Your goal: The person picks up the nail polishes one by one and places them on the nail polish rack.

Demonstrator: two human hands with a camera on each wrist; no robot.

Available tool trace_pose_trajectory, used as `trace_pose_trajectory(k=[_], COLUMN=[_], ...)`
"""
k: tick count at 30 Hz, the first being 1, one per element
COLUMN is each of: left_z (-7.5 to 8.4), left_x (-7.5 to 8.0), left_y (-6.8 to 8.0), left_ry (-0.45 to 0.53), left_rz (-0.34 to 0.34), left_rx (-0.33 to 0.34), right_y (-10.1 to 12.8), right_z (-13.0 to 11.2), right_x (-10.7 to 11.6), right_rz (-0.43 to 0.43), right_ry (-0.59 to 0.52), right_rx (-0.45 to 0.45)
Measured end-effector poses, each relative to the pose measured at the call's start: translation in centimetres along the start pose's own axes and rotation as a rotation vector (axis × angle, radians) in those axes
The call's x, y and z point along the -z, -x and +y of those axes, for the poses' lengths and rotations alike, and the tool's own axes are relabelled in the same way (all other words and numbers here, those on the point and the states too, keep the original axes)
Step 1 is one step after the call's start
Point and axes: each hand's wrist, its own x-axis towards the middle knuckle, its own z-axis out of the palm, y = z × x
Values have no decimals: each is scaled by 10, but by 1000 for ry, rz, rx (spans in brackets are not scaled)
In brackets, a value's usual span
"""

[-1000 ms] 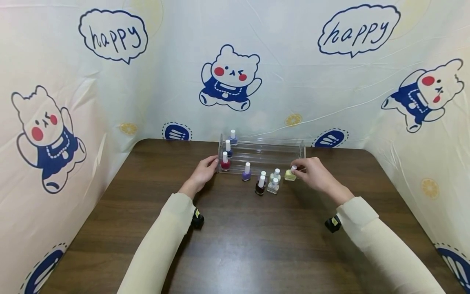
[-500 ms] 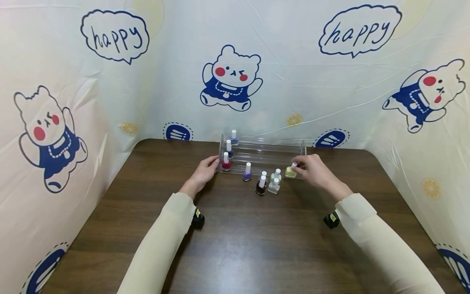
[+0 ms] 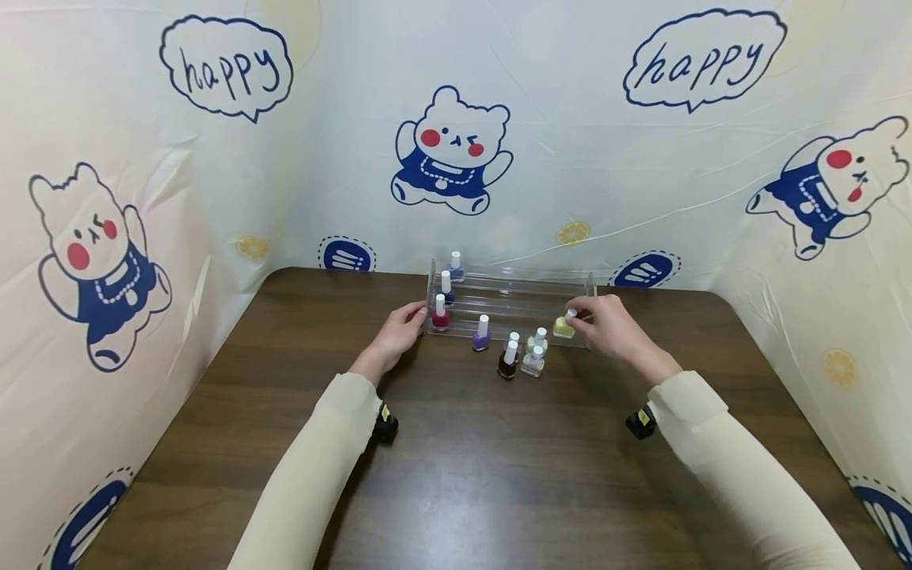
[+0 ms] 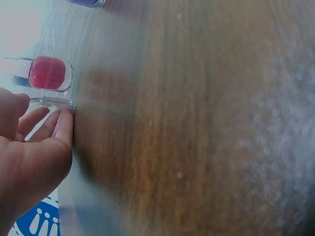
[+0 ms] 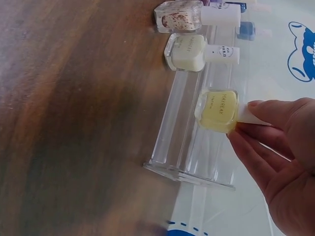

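My right hand (image 3: 614, 326) pinches the white cap of a yellow nail polish bottle (image 5: 219, 110), held at the front of a clear stepped rack (image 3: 509, 303), near its right end. My left hand (image 3: 396, 331) touches the rack's left end panel with its fingertips. At that end stand red (image 3: 440, 318), dark blue (image 3: 447, 294) and lighter blue (image 3: 456, 273) bottles, one per step. In front of the rack are a purple bottle (image 3: 481, 340), a dark bottle (image 3: 507, 366), a pale bottle (image 5: 189, 51) and a clear speckled bottle (image 3: 532, 364); another is partly hidden behind the dark one.
The brown wooden table (image 3: 456, 475) carries the rack near its back edge. A printed cloth (image 3: 541, 158) with cartoon bears hangs behind and at both sides. Small black cameras sit at both wrists.
My right hand has lifted the yellow bottle slightly and moved it back, from beside the pale bottle to the rack's front. My left hand stays at the rack's left end.
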Motion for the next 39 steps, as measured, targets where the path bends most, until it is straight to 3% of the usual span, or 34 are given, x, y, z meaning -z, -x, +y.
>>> trace_pose_trajectory(k=[25,39], left_z=[-2,-2], left_x=[-1,-1], left_y=[0,-1], left_ry=[15,24], left_rz=[3,4], left_rx=[-9,-6], right_y=[-21,-35], right_z=[-1,-8], right_x=[3,-1], right_rz=[81,56], right_ry=[21,46], right_rx=[30,65])
